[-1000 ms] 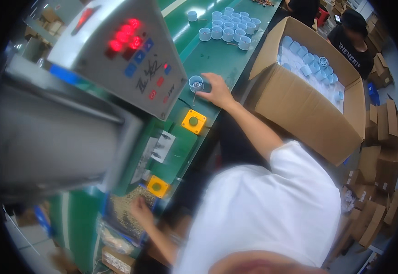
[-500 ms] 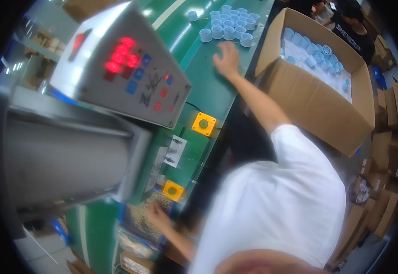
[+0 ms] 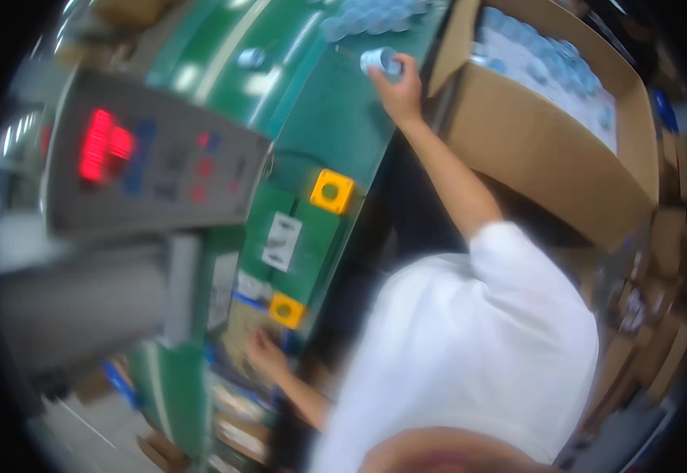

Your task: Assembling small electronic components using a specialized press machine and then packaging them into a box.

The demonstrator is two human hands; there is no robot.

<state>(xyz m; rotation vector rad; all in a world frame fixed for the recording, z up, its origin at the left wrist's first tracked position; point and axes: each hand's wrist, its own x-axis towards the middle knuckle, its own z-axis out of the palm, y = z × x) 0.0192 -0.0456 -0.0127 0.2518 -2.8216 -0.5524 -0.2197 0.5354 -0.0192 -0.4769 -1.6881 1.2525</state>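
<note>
Over at the green table (image 3: pixel 316 118), the person's right hand (image 3: pixel 402 88) now has a light blue cup (image 3: pixel 372 61) in it. Half a second ago that hand was spread out near the cups, and I saw no cup in it. Now the thumb and fingers are closed on the cup's side, so this looks like the cup being worked with now. It is near the table's edge, on the near side of a bunch of blue cups (image 3: pixel 371 19). I can't tell if its bottom touches the table or not. The cup seems tipped over, not standing up. Its round mouth looks turned right, toward the palm, and the line through its middle runs mostly left to right, but it is blurry. Another blue cup (image 3: pixel 251 57) sits by itself, well apart from the bunch. Down low, the left hand (image 3: pixel 266 355) is by some little tan bits (image 3: pixel 239 328), with its fingertips close together, but I can't tell if they pinch anything. Near that hand is a yellow button box (image 3: pixel 286 310), and higher up is a second yellow box (image 3: pixel 331 191). A gray machine (image 3: pixel 178 197) with red lights stands to the left, and a big cardboard box (image 3: pixel 544 173) with more blue cups stands to the right.
</note>
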